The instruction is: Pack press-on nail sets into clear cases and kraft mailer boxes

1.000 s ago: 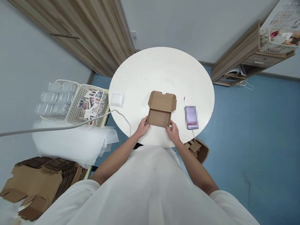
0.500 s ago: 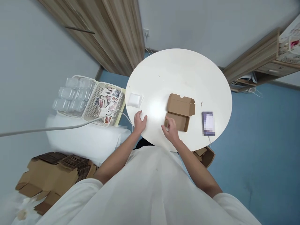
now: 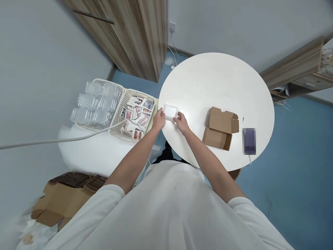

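Note:
A small flat white packet [image 3: 170,111] rests at the left edge of the round table; what it contains cannot be made out. My left hand [image 3: 159,120] grips its left side, thumb and fingers closed on the edge. On the opposite side, my right hand [image 3: 181,122] pinches the lower right corner. To the right of both hands, a brown cardboard box [image 3: 221,122] lies with its lid folded back and its inside showing.
The white round table [image 3: 215,76] also bears a pixelated dark phone-like object [image 3: 249,141] with a cable. Left of it stand a basket of press-on nail sets [image 3: 137,116] and a basket of clear plastic boxes [image 3: 97,102]. A pale cable [image 3: 78,139] crosses in front. Flattened cardboard [image 3: 65,198] is stacked lower left.
My right hand has left the cardboard box and moved left to the white packet. My left hand has closed on the packet's left side. The view has shifted left.

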The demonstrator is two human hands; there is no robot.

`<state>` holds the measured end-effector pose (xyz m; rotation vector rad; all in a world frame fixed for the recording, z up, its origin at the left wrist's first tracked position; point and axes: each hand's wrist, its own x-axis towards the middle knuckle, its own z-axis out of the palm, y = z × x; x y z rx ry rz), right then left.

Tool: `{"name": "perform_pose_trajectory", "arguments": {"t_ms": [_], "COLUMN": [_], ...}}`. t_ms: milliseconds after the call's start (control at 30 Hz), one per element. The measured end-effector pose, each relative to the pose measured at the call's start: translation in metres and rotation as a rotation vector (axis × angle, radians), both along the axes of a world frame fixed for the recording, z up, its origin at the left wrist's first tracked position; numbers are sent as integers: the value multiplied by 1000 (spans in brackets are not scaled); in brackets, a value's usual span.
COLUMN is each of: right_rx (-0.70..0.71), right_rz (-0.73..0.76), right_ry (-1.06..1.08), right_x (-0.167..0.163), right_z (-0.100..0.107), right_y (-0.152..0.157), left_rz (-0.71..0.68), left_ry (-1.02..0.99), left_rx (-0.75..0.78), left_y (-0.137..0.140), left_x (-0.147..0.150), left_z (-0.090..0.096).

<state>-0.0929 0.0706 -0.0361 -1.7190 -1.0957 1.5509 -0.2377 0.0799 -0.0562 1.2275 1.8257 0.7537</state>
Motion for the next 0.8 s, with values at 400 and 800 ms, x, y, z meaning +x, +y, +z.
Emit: {"name": "perform_pose_trajectory", "arguments": {"t_ms": [400, 800], "right_rx": [11, 159], "right_rz": [-214, -167], "right_ry": [-101, -187], "right_x": [3, 60], "right_z": [-15, 32], "right_y": [0, -26], "left_rz": [88, 53], "left_ry": [-209, -179], "left_rx": [-27, 141], "left_y": [-5, -34], "left_x": [4, 66], "left_z": [-12, 29]}}
